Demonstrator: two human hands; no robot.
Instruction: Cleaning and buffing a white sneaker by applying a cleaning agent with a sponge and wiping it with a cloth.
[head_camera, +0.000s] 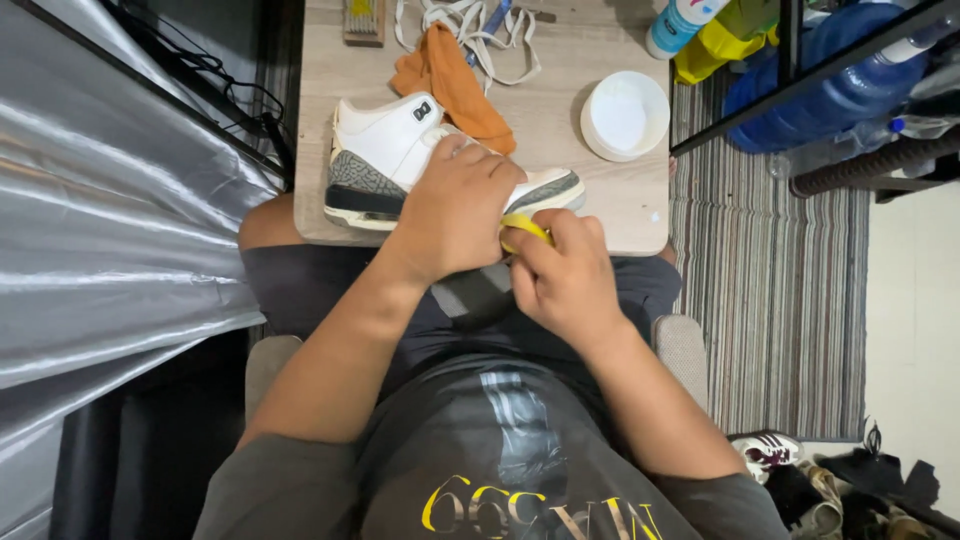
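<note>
- Head view: the left hand (455, 205) lay palm-down over the middle of the white shoe (390, 150), fingers curled over its top, pinning it on its side at the near edge of the table (560, 100).
- The right hand (565, 275) pinched a small yellow brush (524, 228) between thumb and fingers, pressed to the shoe's toe end; it may have been a sponge, as most of it was hidden.
- To work well, short strokes along the sole edge seemed best, with the left hand bearing down so the shoe did not slide toward the lap.
- The toe sat just beside the table's near edge, so a hard push could have tipped it off.
- Open room lay between the shoe and the white lid (625, 115) to the right; the orange cloth (450, 80) touched the shoe behind, with laces (480, 35) farther back.
- A grey curtain (110, 220) closed in the left side.
</note>
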